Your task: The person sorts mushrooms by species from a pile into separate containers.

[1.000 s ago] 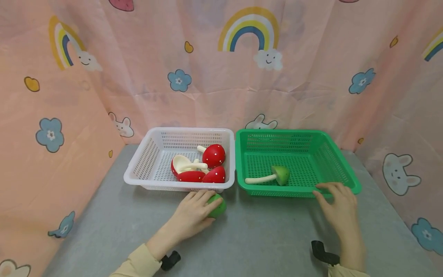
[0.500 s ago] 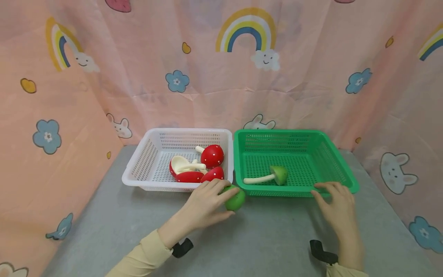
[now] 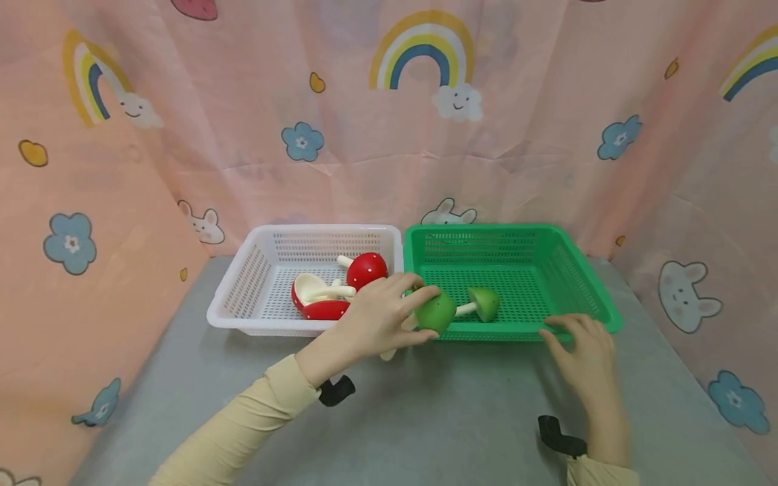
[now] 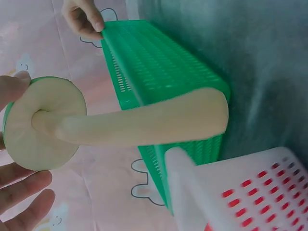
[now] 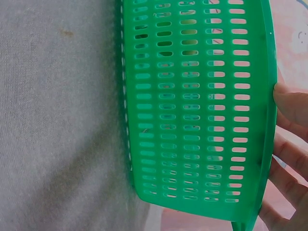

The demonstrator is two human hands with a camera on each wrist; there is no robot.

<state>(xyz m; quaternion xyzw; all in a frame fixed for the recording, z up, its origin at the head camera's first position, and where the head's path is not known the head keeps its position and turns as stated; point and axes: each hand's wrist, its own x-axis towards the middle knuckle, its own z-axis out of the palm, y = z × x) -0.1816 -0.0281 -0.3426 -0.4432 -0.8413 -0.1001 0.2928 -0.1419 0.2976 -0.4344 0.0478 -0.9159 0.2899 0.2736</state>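
My left hand point(image 3: 383, 314) pinches a toy mushroom by its green cap point(image 3: 435, 311), near the front corner where the two baskets meet. Its pale stem point(image 4: 144, 122) points away from the palm in the left wrist view. With thumb and fingers at the front rim, my right hand point(image 3: 586, 358) holds the green basket point(image 3: 565, 270) near its right corner; the right wrist view shows the fingertips point(image 5: 284, 144) along that rim. Inside this basket lies another green-capped mushroom point(image 3: 484, 304), its stem partly hidden behind the held one.
A white basket point(image 3: 243, 290) stands left of the green one, holding several red mushrooms with white dots, such as a round-capped one point(image 3: 367, 270). Both sit on a grey tabletop point(image 3: 450, 412) against a pink patterned curtain point(image 3: 340, 189).
My left hand has lifted the green-capped mushroom and carried it right, from in front of the white basket to the green basket's front left corner. The right hand keeps its place at the rim.
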